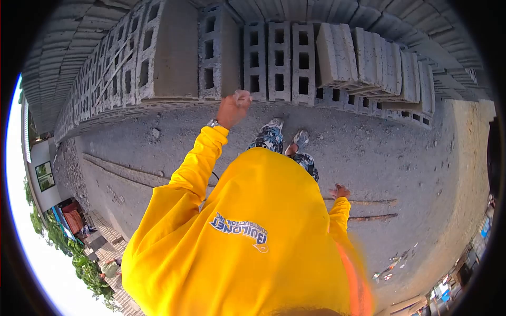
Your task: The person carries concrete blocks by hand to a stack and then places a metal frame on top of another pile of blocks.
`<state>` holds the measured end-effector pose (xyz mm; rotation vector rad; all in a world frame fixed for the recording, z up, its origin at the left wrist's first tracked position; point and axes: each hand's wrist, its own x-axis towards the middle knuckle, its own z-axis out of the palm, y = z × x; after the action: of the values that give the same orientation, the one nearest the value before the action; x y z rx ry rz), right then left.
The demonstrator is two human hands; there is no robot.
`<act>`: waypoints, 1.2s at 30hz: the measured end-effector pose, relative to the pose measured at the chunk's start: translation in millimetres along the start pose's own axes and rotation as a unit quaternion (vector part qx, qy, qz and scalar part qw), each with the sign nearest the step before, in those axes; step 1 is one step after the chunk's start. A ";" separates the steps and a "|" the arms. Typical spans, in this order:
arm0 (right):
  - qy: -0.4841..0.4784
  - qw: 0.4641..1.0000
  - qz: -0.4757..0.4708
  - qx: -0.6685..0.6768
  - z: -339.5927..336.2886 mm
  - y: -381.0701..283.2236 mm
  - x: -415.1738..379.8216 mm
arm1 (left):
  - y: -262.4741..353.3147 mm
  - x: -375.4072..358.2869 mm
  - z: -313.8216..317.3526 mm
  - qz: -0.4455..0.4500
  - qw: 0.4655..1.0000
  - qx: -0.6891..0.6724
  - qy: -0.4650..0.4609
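Note:
My left hand (234, 109), with a watch (213, 123) at the wrist, reaches forward to the near end of a row of grey hollow concrete blocks. Its fingers are curled and look pale at the tips; I cannot tell what, if anything, is in them. It overlaps the lower end of a hollow block (209, 50) whose broad side faces right. Further right stand narrower hollow blocks (279, 62). Low at my right side hangs my right hand (340, 191), fingers apart and holding nothing, above the grey ground.
More hollow blocks (126, 73) line up to the left, and some lie tilted in a stack (369, 60) to the right. My shoes (301, 139) stand on gritty ground just before the row. Long thin strips (371, 217) lie behind on the right. A low wall (464, 158) borders that side.

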<state>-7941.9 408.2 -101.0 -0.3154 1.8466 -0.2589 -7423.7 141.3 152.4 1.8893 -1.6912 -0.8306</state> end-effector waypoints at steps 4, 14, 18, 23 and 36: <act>0.014 0.993 0.003 0.113 21.5 -49.1 -27.9 | 29.0 -14.2 -52.5 0.048 0.993 -0.060 0.092; -0.018 0.999 -0.012 0.027 51.5 -66.7 -55.6 | -34.3 -17.4 -309.4 0.102 0.819 0.221 0.521; 0.014 0.999 -0.038 0.027 54.2 -64.7 -63.8 | -177.4 0.7 -401.5 -0.060 0.836 0.400 0.372; 0.083 0.992 -0.070 0.058 81.4 -101.4 -120.6 | -202.5 3.3 -424.8 0.013 0.895 0.329 0.301; 0.088 0.972 -0.205 0.073 92.0 -181.9 -166.2 | -182.4 18.9 -435.1 0.132 0.845 0.429 0.289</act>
<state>-7792.3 293.0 82.1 -0.5855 1.9106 -0.7239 -6986.8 124.7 330.6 2.0114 -1.9684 0.6973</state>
